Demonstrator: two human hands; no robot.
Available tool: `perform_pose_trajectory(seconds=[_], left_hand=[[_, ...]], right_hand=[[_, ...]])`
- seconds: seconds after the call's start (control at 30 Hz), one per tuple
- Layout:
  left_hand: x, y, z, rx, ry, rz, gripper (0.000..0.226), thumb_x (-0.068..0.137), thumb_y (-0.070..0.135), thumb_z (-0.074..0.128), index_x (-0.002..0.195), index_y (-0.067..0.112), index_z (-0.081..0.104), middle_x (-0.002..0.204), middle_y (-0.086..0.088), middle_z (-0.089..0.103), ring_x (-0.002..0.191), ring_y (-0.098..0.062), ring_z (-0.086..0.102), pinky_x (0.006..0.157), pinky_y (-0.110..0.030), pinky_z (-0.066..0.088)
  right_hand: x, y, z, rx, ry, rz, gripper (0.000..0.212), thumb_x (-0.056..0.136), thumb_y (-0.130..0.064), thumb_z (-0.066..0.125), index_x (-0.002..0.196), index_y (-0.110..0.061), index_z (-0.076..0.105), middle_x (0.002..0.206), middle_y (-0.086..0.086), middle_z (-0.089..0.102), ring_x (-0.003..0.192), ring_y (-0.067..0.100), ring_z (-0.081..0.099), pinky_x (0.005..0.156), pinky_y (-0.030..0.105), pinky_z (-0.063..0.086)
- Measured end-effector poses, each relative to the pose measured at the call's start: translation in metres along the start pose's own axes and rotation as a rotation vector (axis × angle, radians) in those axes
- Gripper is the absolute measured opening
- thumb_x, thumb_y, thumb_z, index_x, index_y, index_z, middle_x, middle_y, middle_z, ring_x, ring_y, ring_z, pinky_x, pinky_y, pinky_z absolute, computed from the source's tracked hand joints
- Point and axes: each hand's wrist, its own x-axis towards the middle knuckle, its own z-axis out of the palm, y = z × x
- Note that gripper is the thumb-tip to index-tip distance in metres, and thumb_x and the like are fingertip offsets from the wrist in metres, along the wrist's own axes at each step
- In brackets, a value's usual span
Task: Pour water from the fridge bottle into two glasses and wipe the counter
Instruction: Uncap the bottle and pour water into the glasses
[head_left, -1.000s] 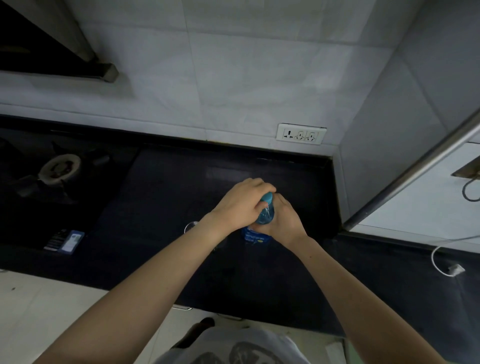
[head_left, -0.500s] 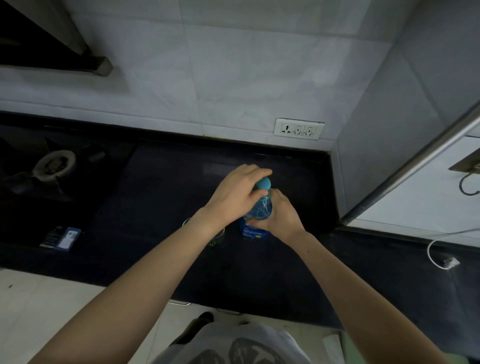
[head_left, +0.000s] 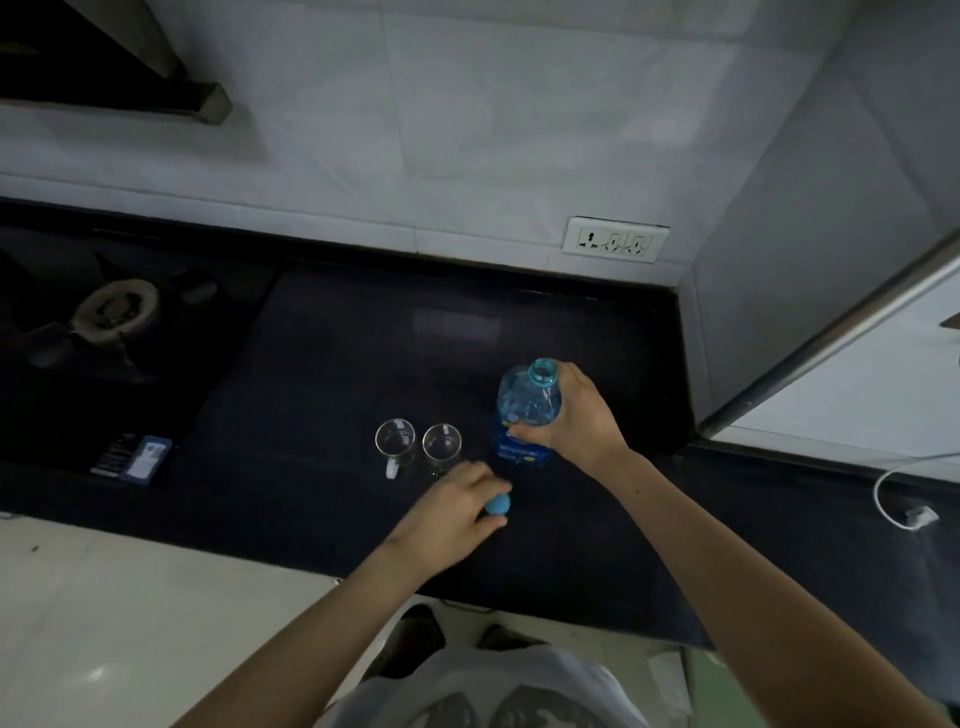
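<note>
Your water bottle (head_left: 527, 415) stands uncapped on the dark table (head_left: 332, 364), just right of the two empty glass mugs (head_left: 418, 447). Your right hand (head_left: 576, 415) has its grip wrapped round the bottle's shoulder; your left hand (head_left: 452, 512) holds the blue cap (head_left: 497, 504) low over the table in front of the mugs. Pouring and wiping are both still ahead. Half a second ago, your left hand was on the cap at the bottle's neck; now the cap is off.
</note>
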Motion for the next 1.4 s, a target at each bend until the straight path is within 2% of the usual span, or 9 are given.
perform_pose_trajectory(seconds=[0.1,0.2,0.43,0.77,0.87,0.93,1.07,1.23,1.4], left_hand=[[-0.007,-0.016,0.025,0.072,-0.144,-0.128,0.038,0.089,0.021,0.062,0.127,0.018,0.057,0.121,0.001,0.053,0.113,-0.013,0.045,0.103,-0.029,0.036],[-0.008,-0.026,0.038,0.127,-0.194,-0.185,0.037,0.091,0.019,0.059,0.128,0.018,0.055,0.123,0.001,0.049,0.114,-0.015,0.044,0.104,-0.027,0.035],[-0.009,-0.037,0.051,0.168,-0.179,-0.277,0.040,0.091,0.021,0.060,0.130,0.019,0.052,0.124,0.002,0.048,0.116,-0.018,0.045,0.101,-0.030,0.038],[-0.014,-0.043,0.053,0.173,-0.143,-0.308,0.049,0.090,0.026,0.061,0.136,0.021,0.046,0.129,0.003,0.047,0.120,-0.017,0.043,0.099,-0.029,0.039],[-0.019,-0.042,0.046,0.124,-0.075,-0.307,0.050,0.090,0.031,0.061,0.137,0.022,0.046,0.130,0.004,0.047,0.121,-0.016,0.043,0.098,-0.029,0.041],[-0.026,-0.043,0.036,0.047,0.027,-0.304,0.048,0.089,0.033,0.063,0.133,0.022,0.050,0.126,0.005,0.050,0.118,-0.014,0.046,0.096,-0.030,0.044],[-0.037,-0.048,0.005,-0.102,0.295,-0.335,0.040,0.082,0.028,0.072,0.120,0.021,0.059,0.108,0.006,0.057,0.097,-0.007,0.054,0.085,-0.024,0.049],[-0.037,-0.067,-0.027,-0.360,0.542,-0.581,0.035,0.076,0.019,0.078,0.107,0.021,0.063,0.096,0.005,0.059,0.083,-0.006,0.061,0.074,-0.018,0.051],[-0.036,-0.089,-0.020,-0.599,0.489,-0.911,0.034,0.077,0.025,0.078,0.105,0.018,0.060,0.099,0.002,0.061,0.088,-0.014,0.062,0.077,-0.024,0.050]], right_hand=[[0.000,-0.001,0.000,0.001,-0.001,0.006,0.089,0.061,-0.036,0.090,0.135,-0.018,0.045,0.125,-0.006,0.051,0.118,0.014,0.050,0.102,0.035,0.045],[0.000,-0.002,0.000,-0.003,-0.002,0.012,0.089,0.060,-0.037,0.090,0.135,-0.019,0.045,0.125,-0.006,0.051,0.118,0.014,0.050,0.103,0.035,0.045],[0.000,0.000,0.002,0.004,0.002,0.009,0.087,0.061,-0.038,0.090,0.133,-0.019,0.046,0.124,-0.008,0.051,0.117,0.014,0.051,0.100,0.038,0.048],[-0.002,-0.005,0.000,0.018,0.007,0.017,0.083,0.062,-0.035,0.090,0.132,-0.020,0.046,0.121,-0.007,0.051,0.115,0.014,0.052,0.098,0.039,0.049],[-0.003,-0.007,-0.001,0.009,0.007,0.020,0.084,0.062,-0.036,0.090,0.131,-0.020,0.045,0.121,-0.007,0.051,0.115,0.014,0.052,0.098,0.037,0.048],[-0.003,-0.008,-0.001,0.013,0.006,0.029,0.084,0.062,-0.036,0.090,0.131,-0.020,0.045,0.121,-0.007,0.051,0.115,0.013,0.052,0.098,0.033,0.047],[-0.004,-0.007,-0.002,0.029,-0.003,0.035,0.083,0.062,-0.035,0.090,0.130,-0.021,0.045,0.121,-0.006,0.052,0.113,0.014,0.053,0.097,0.035,0.049],[-0.003,-0.007,-0.001,0.044,-0.004,0.048,0.082,0.060,-0.033,0.091,0.128,-0.022,0.046,0.120,-0.007,0.053,0.112,0.015,0.054,0.096,0.035,0.049],[-0.004,-0.009,-0.001,0.062,-0.002,0.057,0.081,0.061,-0.029,0.091,0.128,-0.020,0.047,0.118,-0.007,0.052,0.109,0.012,0.053,0.092,0.030,0.048]])
